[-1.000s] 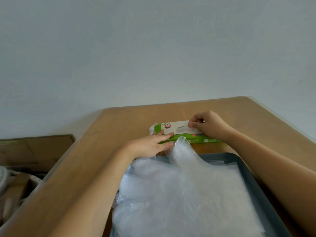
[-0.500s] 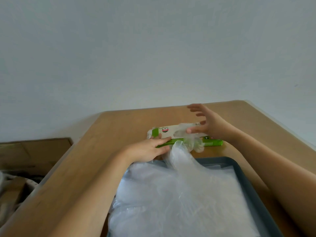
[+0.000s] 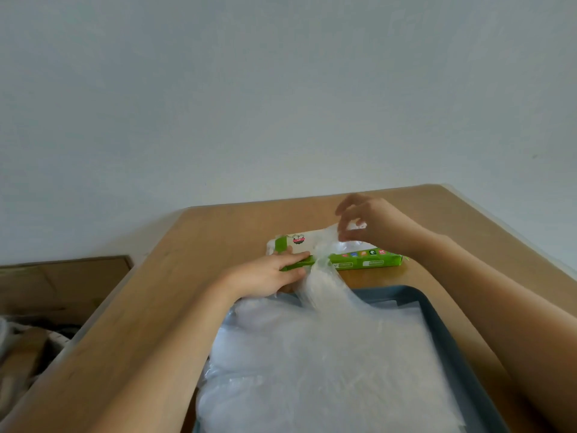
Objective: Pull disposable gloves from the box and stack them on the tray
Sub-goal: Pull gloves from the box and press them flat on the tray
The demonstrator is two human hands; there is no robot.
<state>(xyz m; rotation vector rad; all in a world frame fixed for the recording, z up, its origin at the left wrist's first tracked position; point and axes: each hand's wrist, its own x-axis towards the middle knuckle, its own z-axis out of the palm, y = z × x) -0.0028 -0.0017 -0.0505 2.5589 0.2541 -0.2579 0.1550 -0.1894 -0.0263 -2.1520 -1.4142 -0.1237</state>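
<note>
a green and white box [image 3: 368,260] lies flat on the far middle of a wooden table [image 3: 218,239], long side running left to right. the left hand [image 3: 268,273] rests on the box's left end, fingers straight and flat, pressing it down and holding nothing. the right hand [image 3: 371,223] hangs just above the right half of the box, thumb and fingertips in a narrow pinch on a clear glove [image 3: 326,242]. the glove rises crumpled from the top of the box. on the near side of the box a blue-grey tray [image 3: 390,292] sits on the table. a thick stack [image 3: 327,364] of clear gloves covers most of it and spills over its left rim. one peak of the stack rises at its far edge, touching the box front beside the left fingers. brown cardboard [image 3: 62,285] lies off the table to the left.
</note>
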